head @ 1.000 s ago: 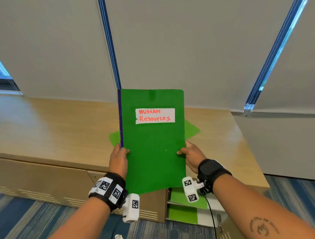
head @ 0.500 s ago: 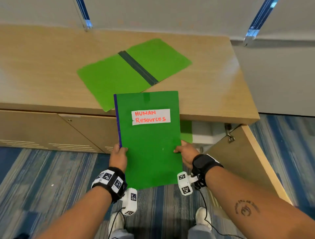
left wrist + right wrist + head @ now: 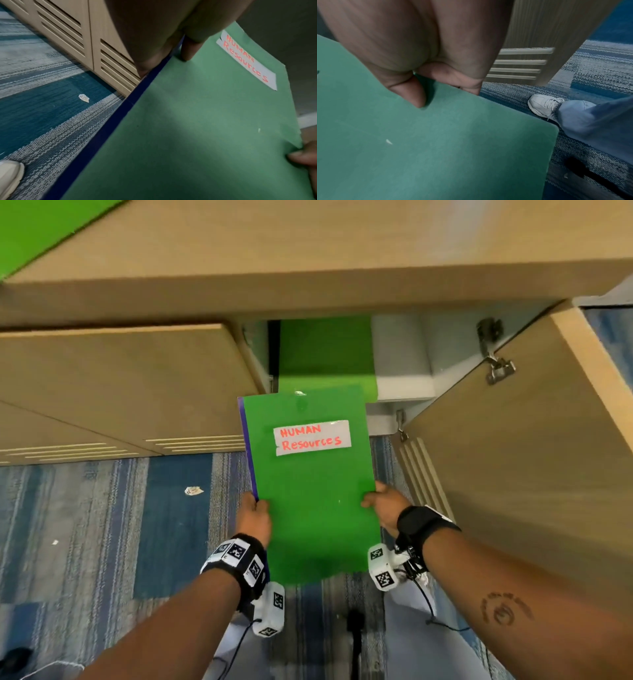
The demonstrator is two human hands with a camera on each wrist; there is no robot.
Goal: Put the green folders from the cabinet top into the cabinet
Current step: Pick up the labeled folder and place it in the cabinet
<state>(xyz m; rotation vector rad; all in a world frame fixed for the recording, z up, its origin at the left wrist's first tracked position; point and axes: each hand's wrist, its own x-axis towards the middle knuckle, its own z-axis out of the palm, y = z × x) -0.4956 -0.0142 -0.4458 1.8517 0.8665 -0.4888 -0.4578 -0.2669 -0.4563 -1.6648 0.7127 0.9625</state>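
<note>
Straight ahead of the folder (image 3: 310, 484), its long axis is pointing into the open cabinet (image 3: 400, 361). Left hand (image 3: 255, 517) and right hand (image 3: 385, 501) are pinching its side edges, equally near.

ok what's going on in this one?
A person holds a green folder labelled HUMAN Resources by its two long edges, left hand on the blue spine side, right hand opposite. It is level with the open cabinet, not yet inside. A green folder already lies inside; another remains on top.

Office, striped blue carpet tiles (image 3: 102, 525), long wood-laminate storage cabinet (image 3: 120, 378), folder labelled "Human Resources" (image 3: 311, 491)
</note>
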